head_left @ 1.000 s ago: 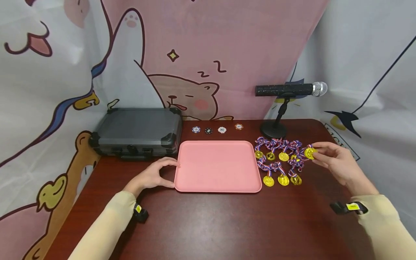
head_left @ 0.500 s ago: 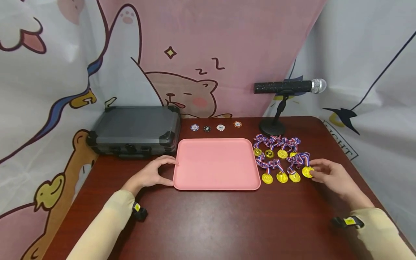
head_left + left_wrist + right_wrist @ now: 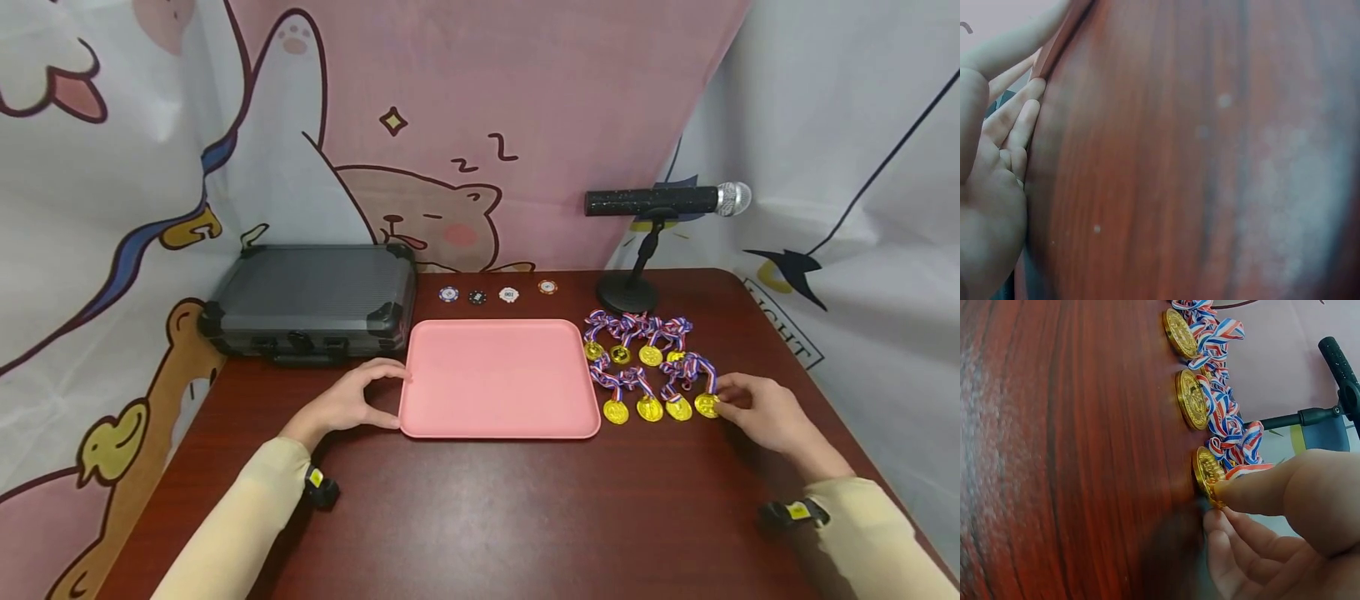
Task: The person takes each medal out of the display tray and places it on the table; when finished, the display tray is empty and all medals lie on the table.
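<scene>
The right hand [image 3: 757, 412] pinched a gold medal [image 3: 706, 406] between thumb and fingertips [image 3: 1254, 487], the disc lying on the tabletop [image 3: 480, 517] toward its right edge (last in the near row of medals [image 3: 648, 367]). The left hand [image 3: 352, 402] curled its grip on the left rim of the pink tray [image 3: 498, 379], mid-tabletop, with a grey case [image 3: 315, 300] at the far left corner.

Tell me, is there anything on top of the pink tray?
Nothing lies on the pink tray; its whole top shows bare. The left hand only holds its left edge. What lies under the tray is hidden.
</scene>
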The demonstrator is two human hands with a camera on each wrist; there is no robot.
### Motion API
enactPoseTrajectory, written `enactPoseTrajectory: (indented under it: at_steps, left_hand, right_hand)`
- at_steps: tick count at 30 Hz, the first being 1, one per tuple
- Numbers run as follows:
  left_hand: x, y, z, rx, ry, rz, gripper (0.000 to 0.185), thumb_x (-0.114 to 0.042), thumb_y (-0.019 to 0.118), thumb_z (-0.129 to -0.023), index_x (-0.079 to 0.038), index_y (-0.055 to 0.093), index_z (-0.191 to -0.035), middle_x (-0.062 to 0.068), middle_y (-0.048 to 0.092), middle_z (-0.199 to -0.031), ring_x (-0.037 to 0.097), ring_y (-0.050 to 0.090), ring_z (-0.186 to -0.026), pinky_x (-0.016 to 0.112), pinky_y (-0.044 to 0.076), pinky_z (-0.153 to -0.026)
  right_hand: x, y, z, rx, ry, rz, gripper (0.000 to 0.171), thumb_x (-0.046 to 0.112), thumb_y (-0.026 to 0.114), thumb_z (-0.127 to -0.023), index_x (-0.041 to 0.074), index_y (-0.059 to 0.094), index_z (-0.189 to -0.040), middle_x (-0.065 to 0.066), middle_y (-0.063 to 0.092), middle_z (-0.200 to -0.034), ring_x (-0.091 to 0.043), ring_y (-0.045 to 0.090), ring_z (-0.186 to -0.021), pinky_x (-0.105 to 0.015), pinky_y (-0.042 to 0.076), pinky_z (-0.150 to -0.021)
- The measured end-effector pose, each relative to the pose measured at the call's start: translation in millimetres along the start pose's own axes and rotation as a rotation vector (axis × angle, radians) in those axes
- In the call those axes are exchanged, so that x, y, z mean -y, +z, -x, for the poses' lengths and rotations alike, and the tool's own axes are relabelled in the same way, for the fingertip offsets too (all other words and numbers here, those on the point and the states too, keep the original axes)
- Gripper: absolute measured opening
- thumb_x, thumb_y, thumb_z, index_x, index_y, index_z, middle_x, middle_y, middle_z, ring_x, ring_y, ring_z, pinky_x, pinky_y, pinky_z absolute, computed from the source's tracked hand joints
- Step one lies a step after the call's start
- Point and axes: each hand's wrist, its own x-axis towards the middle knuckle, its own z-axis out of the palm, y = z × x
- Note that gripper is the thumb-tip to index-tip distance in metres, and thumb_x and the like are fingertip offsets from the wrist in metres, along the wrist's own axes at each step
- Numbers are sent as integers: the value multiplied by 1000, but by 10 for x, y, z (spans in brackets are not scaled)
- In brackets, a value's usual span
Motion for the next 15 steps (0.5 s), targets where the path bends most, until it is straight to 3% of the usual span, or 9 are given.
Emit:
enactPoseTrajectory:
  at_steps: [10,15]
  left_hand:
    - [-11,-48,29,5,4,-13,80,-36,100,-70,-24,65,-141,0,57,-147,26,48,-138,58,34,-116]
    - [-53,-102,95,8,3,-75,84,-41,99,-71,-25,63,-144,-3,57,-146,24,52,-134,57,38,-114]
  right_hand:
    - [10,-104,-61,54,45,12,33,10,82,-89,-4,70,-116,-23,74,-100,-31,72,-84,-32,54,-62]
    - [35,-200,-103,3,56,40,40,20,79,-94,-4,66,-124,-29,72,-109,-40,70,-90,-43,56,-66]
